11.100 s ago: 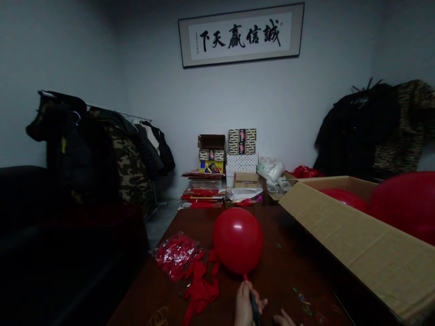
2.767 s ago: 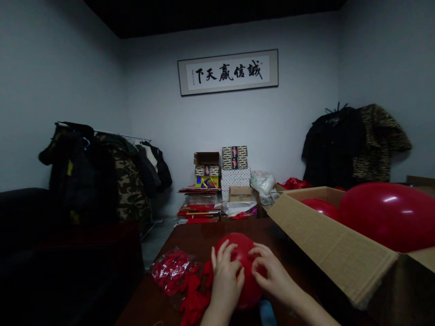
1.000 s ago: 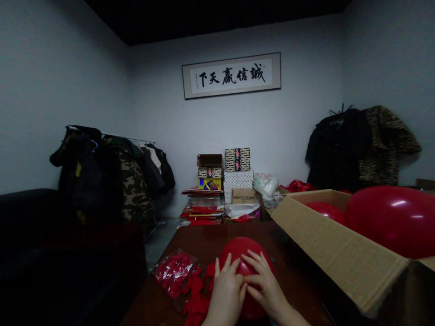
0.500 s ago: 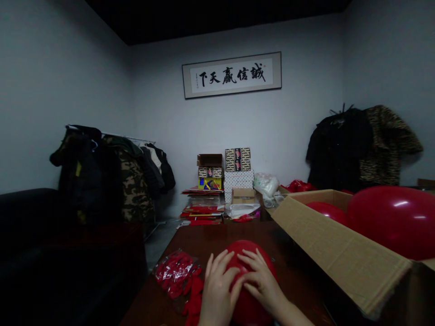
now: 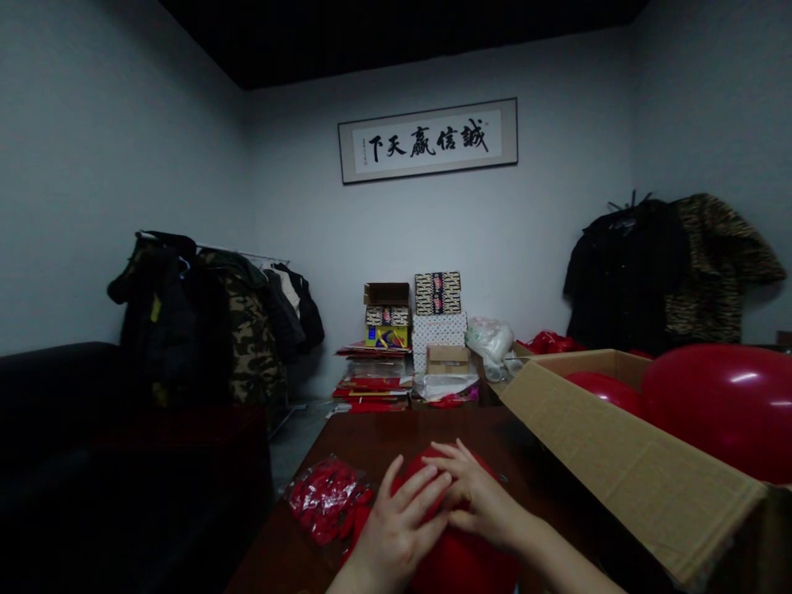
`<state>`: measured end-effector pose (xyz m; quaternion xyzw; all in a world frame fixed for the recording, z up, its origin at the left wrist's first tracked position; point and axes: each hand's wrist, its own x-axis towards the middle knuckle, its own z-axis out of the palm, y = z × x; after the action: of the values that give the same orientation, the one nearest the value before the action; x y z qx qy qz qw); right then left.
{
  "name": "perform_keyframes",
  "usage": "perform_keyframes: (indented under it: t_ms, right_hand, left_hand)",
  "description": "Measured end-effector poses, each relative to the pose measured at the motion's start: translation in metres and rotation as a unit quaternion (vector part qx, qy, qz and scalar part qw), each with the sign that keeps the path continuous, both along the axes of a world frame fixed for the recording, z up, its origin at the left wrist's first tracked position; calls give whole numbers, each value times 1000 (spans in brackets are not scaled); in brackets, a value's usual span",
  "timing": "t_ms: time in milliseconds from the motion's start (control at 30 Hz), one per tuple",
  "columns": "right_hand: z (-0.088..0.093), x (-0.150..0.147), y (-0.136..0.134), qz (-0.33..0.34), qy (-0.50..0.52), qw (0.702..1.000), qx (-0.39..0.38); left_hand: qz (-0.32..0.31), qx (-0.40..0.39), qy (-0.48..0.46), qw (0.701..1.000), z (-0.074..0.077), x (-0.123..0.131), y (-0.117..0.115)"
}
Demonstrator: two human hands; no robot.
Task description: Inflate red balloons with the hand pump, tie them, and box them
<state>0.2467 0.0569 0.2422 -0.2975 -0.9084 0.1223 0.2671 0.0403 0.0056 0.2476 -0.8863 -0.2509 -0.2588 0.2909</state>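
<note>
A red inflated balloon rests on the dark wooden table right in front of me, partly covered by both hands. My left hand lies over its near left side, thumb and fingers drawn in towards the middle. From the right, my right hand reaches across the top with its fingers bent, and the fingertips of the two hands meet there. They appear to pinch the balloon's neck, which the fingers hide. A clear plastic bag of limp red balloons lies left of my left hand, with loose red pieces beside it.
An open cardboard box with large red balloons stands at the right. Stacked boxes and red flat packs are beyond the table. A clothes rack and a dark sofa stand left.
My right hand has moved over the balloon's top towards the left, and its fingers now overlap those of my left hand. The left hand has tilted to the right. The view has shifted slightly.
</note>
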Motion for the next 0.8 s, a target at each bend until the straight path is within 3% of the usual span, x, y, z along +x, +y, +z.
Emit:
perform_keyframes:
  t_ms: [267,467,633,800]
  right_hand:
    - [-6,-6,-1,19,9,1000,-18]
    - [-13,-3,0,12,15,996,-92]
    - [-25,0,2,-21,32,994,-103]
    - [-33,-3,1,-23,60,993,-102]
  left_hand:
    - [-13,-45,-25,999,12,10,-5]
    - [13,-49,-34,998,-8,4,5]
    - [43,-138,-45,988,-21,-5,1]
    - [43,-263,-172,948,-22,-1,-4]
